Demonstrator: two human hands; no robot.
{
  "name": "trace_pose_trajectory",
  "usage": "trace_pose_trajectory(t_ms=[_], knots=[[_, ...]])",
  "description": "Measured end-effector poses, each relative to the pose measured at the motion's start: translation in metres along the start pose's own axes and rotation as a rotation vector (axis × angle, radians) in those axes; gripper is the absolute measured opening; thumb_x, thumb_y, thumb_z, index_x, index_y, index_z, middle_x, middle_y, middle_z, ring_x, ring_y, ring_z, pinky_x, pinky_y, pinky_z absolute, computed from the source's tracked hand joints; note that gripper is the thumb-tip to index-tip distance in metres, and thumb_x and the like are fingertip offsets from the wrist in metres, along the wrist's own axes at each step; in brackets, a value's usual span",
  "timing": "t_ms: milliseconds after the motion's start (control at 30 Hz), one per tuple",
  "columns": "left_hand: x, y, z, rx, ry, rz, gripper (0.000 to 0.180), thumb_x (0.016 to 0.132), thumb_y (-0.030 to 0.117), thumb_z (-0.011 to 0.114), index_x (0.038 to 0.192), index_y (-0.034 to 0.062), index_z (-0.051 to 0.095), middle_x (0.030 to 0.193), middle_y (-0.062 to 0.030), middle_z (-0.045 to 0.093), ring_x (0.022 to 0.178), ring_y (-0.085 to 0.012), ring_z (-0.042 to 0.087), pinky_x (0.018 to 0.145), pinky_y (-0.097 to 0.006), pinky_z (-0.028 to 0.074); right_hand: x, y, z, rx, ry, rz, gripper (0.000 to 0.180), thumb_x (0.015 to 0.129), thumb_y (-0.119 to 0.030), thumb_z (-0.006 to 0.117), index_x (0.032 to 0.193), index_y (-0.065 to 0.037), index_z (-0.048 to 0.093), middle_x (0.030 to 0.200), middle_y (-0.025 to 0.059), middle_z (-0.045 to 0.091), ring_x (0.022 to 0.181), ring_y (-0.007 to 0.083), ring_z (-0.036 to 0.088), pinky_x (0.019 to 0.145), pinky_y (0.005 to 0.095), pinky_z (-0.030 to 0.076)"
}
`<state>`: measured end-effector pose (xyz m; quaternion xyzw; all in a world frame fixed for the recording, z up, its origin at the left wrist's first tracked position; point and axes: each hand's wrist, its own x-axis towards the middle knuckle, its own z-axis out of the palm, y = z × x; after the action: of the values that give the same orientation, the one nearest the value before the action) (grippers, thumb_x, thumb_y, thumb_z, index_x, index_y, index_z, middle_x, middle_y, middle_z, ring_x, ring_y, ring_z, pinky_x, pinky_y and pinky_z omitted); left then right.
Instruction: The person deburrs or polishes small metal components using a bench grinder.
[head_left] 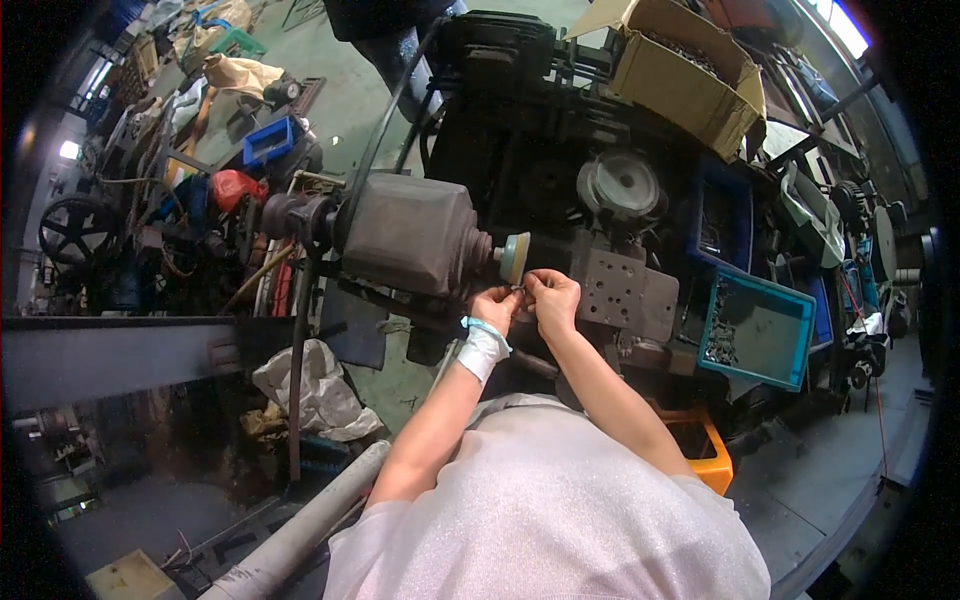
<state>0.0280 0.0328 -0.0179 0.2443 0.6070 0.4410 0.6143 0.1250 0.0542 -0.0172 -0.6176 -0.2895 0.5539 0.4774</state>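
My left hand (pixel 495 306) and my right hand (pixel 552 298) meet just below a small cup-shaped wheel (pixel 514 258), pale teal with a yellowish rim. Fingertips of both hands are pinched together on something small and dark that I cannot make out. The wheel sits on the spindle end of a grey-brown machine head (pixel 408 235). A white wrap and a pale blue band circle my left wrist. Right of my right hand is a metal plate with holes (pixel 612 287). Whether the small piece touches the wheel is hard to tell.
A teal bin (pixel 765 335) with small metal parts along its left side stands to the right, a dark blue bin (pixel 722 215) behind it. A round metal disc (pixel 622 183) and a cardboard box (pixel 690 75) lie farther back. An orange bin (pixel 712 455) is near my right elbow.
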Motion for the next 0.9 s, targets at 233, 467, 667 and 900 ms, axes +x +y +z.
trace_pose_trajectory(t_ms=[233,467,667,900], knots=[[0.001,0.000,-0.001,0.058,0.043,-0.015,0.011,0.075,0.009,0.060,0.073,-0.0015,0.059,0.067,-0.0029,0.060,0.055,-0.0103,0.052,0.051,-0.023,0.041,0.003,0.007,0.001,0.013,0.008,0.006,0.010,0.074,-0.006,0.060,0.078,0.003,0.062,0.064,0.0041,0.059,0.049,0.0077,0.047,0.041,0.0222,0.037],[-0.021,0.007,-0.010,-0.119,-0.156,-0.017,0.015,0.077,0.019,0.059,0.079,0.0046,0.060,0.067,0.0005,0.057,0.057,-0.0065,0.050,0.048,-0.019,0.037,-0.016,-0.015,-0.015,0.159,-0.080,0.107,0.009,0.076,-0.008,0.058,0.076,0.001,0.058,0.061,0.0015,0.054,0.049,0.0083,0.046,0.042,0.0221,0.037],[-0.031,0.001,-0.027,-0.593,-0.217,-0.221,0.020,0.085,0.006,0.042,0.102,-0.0011,0.050,0.091,-0.0097,0.057,0.081,-0.0176,0.056,0.066,-0.029,0.047,-0.036,-0.050,-0.038,0.627,-0.501,0.457,0.007,0.076,-0.011,0.054,0.073,-0.006,0.049,0.060,0.0025,0.046,0.050,0.0104,0.044,0.041,0.0230,0.031],[-0.031,-0.005,-0.022,-0.637,-0.081,-0.198,0.020,0.084,0.001,0.040,0.100,-0.0004,0.051,0.093,-0.0105,0.056,0.084,-0.0189,0.055,0.070,-0.027,0.047,-0.060,-0.030,-0.026,-0.493,-0.515,-0.444,0.018,0.066,-0.004,0.065,0.083,-0.001,0.059,0.072,0.0059,0.057,0.064,0.0133,0.054,0.060,0.0250,0.043]])
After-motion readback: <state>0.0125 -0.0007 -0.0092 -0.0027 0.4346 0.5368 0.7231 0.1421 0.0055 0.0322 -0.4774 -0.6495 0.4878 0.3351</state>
